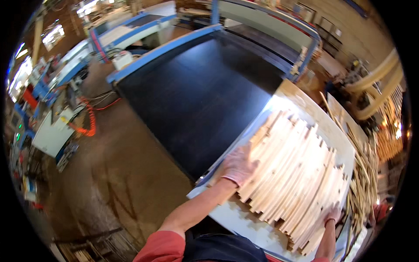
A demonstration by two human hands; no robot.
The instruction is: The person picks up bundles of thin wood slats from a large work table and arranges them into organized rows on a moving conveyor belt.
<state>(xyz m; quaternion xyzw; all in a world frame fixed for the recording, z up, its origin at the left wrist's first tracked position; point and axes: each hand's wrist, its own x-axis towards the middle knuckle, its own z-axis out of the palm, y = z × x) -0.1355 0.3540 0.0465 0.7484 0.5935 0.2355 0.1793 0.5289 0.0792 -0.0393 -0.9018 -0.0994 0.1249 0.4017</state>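
Observation:
A wide row of pale wooden strips (292, 170) lies side by side on a light table (248, 220), their ends uneven. My left hand (239, 166), in a pinkish glove, rests against the left edge of the row with its thumb apart from the fingers. At the lower right edge of the row, my right hand (333, 214), gloved too, touches the outermost strips. Its fingers look stretched out, though they are small and slightly blurred. Beyond my left hand, a broad black belt surface (200, 100) adjoins the table.
A blue frame (262, 6) spans the belt's far end. Thin wood offcuts (362, 174) are heaped right of the table. Beige hoses (377, 87) curve at far right. On the left stand a white cabinet (53, 133) and a coiled orange hose (91, 118) above brown floor.

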